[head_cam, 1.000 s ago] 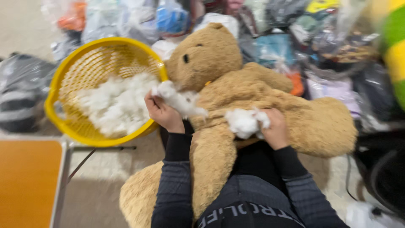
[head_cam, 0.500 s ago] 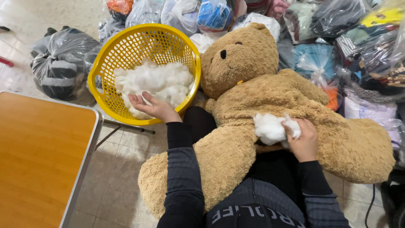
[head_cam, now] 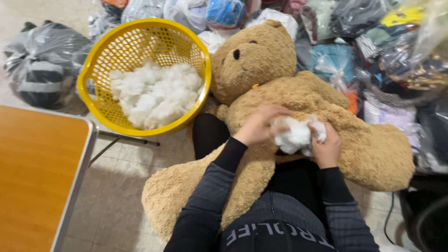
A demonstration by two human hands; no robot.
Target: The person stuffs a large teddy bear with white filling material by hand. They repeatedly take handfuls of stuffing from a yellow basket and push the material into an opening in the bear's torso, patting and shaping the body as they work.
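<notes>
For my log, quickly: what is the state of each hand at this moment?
Left hand: fingers curled on the white stuffing at the teddy bear.
Right hand: closed on the same stuffing.

We see a tan teddy bear with black eyes, white stuffing on it, and at ten o'clock a yellow basket of white fluff. The sleeves are dark grey, ribbed; the table orange-brown.

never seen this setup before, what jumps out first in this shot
A big tan teddy bear sprawls across the person's lap, mid-frame. Both hands meet at its belly: the left hand and right hand grip a clump of white stuffing. To the left, a bright yellow basket holds a heap of the same fluff.
</notes>
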